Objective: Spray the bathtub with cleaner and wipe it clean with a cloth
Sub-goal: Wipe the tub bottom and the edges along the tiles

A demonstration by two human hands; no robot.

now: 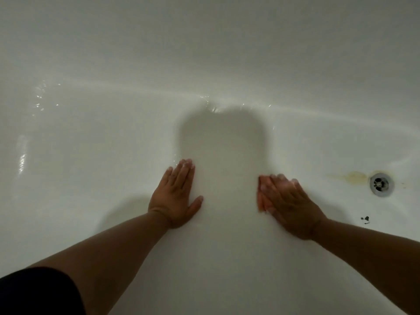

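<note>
Droplets (39, 96) glint at the upper left of the frame, on the curve of the white bathtub (204, 53), which fills the whole view. This suggests the surface has already been wetted or sprayed, though no spray bottle is in sight. A dark sleeve (34, 292) sits in the lower left corner. Left of centre, the left hand (176, 194) lies flat on the tub floor with straight fingers and thumb out, holding nothing. A shadow (220, 137) falls on the floor between the hands. Right of centre, the right hand (288, 205) is blurred. It looks spread and pressed to the floor. An orange-pink smear at its fingertips could be blur or a thin cloth, and I cannot tell which. At the right of the frame a yellow-brown stain (350, 177) streaks toward the drain (381, 184), with a dark speck (365, 219) below it. By these marks, the wiping near the drain looks unfinished.
</note>
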